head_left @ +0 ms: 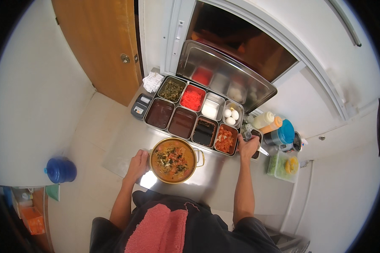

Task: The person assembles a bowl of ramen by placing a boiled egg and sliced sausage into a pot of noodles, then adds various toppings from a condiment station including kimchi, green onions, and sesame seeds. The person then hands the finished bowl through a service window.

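Observation:
A brass-coloured two-handled pot (154, 177) stands on the steel counter in front of me, filled with orange-brown soup (189, 158) topped with dark green flakes and red bits. At its left handle, my left hand (138, 165) is closed; the fingers partly hide the grip. My right hand (249, 145) is closed around a small clear shaker (247, 135) at the right end of the ingredient tray; its kind is hard to make out. Just beside that hand are a pan of chopped kimchi (225, 139) and a white utensil handle (263, 151).
Behind the pot, a steel topping tray with raised lid (261, 86) holds sauces, greens, red shreds and eggs (230, 120). Squeeze bottles (263, 119), a blue-lidded container (285, 131) and a clear tub (278, 168) line the right. A card terminal (140, 106) sits left.

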### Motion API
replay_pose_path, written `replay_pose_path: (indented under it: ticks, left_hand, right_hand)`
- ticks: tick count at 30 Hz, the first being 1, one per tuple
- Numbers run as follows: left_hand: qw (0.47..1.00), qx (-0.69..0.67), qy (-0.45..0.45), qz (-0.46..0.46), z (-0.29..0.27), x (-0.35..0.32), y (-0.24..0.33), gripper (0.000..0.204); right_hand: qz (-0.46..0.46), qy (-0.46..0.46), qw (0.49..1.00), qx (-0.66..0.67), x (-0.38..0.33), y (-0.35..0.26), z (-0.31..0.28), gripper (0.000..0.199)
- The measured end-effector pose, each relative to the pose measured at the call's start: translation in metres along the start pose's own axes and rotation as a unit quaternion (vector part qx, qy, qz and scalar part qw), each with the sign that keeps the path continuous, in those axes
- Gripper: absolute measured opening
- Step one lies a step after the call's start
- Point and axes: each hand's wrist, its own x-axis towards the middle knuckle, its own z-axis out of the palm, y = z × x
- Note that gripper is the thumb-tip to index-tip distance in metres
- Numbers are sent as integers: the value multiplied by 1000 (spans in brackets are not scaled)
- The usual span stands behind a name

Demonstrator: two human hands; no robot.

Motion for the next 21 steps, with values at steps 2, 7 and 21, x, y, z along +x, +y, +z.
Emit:
replay_pose_path:
  ticks: [2, 7, 21]
  left_hand:
    - [998, -15, -37, -53, -3, 0, -1, 43]
    - [995, -25, -70, -59, -6, -3, 1, 40]
    - [982, -173, -11, -70, 17, -36, -10, 35]
  right_hand:
    - [-15, -21, 998, -59, -2, -1, -4, 63]
    - [-131, 24, 989, -60, 26, -27, -36, 70]
    - [-246, 51, 956, -154, 198, -115, -64, 61]
